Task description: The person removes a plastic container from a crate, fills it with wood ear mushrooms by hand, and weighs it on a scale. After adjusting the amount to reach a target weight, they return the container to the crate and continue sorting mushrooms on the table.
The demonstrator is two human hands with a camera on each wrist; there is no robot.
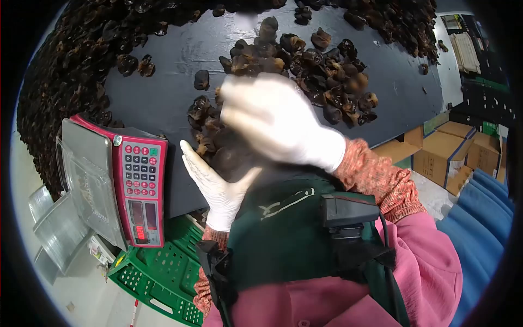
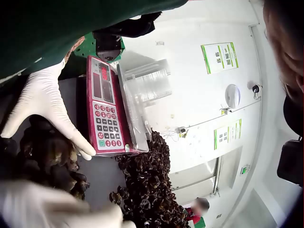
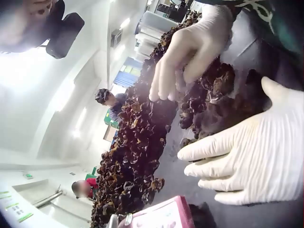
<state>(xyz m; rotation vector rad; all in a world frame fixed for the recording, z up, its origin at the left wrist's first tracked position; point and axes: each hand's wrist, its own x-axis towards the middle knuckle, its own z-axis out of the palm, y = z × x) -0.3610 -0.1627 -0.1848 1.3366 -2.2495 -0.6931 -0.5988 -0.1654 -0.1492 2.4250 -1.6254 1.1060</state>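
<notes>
**Head view: gloved hands close in on a heap of fungus at the table's near edge**

The head view shows a dark table point(image 1: 180, 60) with loose black fungus point(image 1: 207, 133) heaped by its near edge, right in front of the person. The left hand point(image 1: 215, 180), in a white glove, stands on edge at the near side of the heap. Its fingers are straight and together, its palm is against the fungus, and it is closed round nothing. The right hand point(image 1: 278, 120), also gloved, lies over the top of the heap and is blurred in this view. The right wrist view shows its fingers point(image 3: 166, 76) stretched out and pointing down into the fungus, touching it without curling round any piece. The heap sits between the two palms.

More fungus spreads from the heap toward the middle of the table. A thick bank point(image 1: 60, 71) of it runs along the left and far edges.

A red scale point(image 1: 139, 185) with a keypad stands at the near left corner, just beside the left hand, with a clear tray point(image 1: 90, 185) on its pan. A green crate point(image 1: 158, 272) sits below that corner. Cardboard boxes point(image 1: 441, 152) stand on the floor off the right edge.
</notes>
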